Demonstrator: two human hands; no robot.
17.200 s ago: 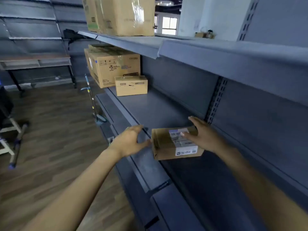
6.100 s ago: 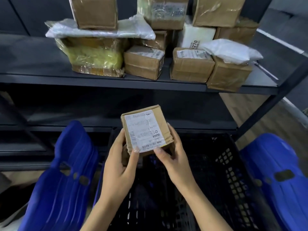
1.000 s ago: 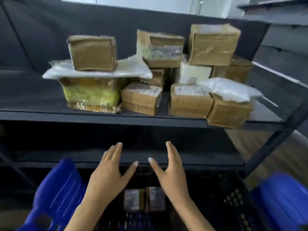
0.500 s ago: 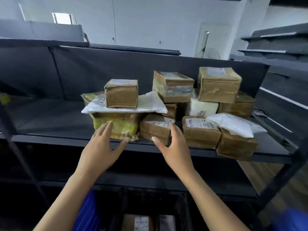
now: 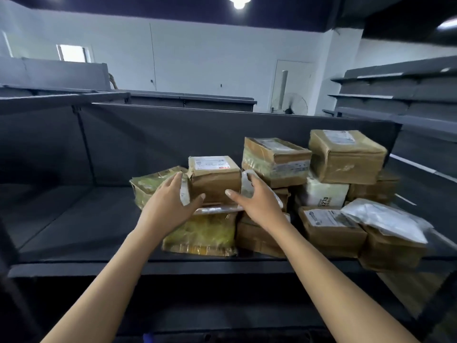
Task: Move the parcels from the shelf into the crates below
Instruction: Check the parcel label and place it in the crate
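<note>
Reaching over the front edge of the dark grey metal shelf (image 5: pixel 74 231), the person has both bare arms out toward the parcel pile. Just the one head cam view, so here goes.

The left hand (image 5: pixel 170 204) and right hand (image 5: pixel 257 201) are apart, one on each side of a small brown cardboard box (image 5: pixel 215 184) with a white label on top. The fingers on both hands are stretched out pretty straight, not curled, and run along the box's sides. Both thumbs point in at its front face. Honestly can't tell if they press on the cardboard or just sit beside it.

That box is on top of a flat white plastic mailer bag (image 5: pixel 220 208). The bag lies across a yellow-green film-wrapped parcel (image 5: pixel 202 233), which stands on the shelf near the front edge.

Just right of the box is a taped-up brown carton (image 5: pixel 274 162) stacked on other boxes. Further right, a bigger brown carton (image 5: pixel 346 157) sits highest in the pile, with a white parcel printed with 3270 (image 5: pixel 324 194) under it. Front right there's a labelled brown box (image 5: pixel 331 226). Beside it, a crumpled white poly bag (image 5: pixel 385 219) lies on a plain brown box (image 5: pixel 390 251) at the shelf's edge.

Behind it all are a white wall (image 5: pixel 197 53), a standing fan (image 5: pixel 294 105) by a door, and grey racking (image 5: pixel 395 95) off to the right.
</note>
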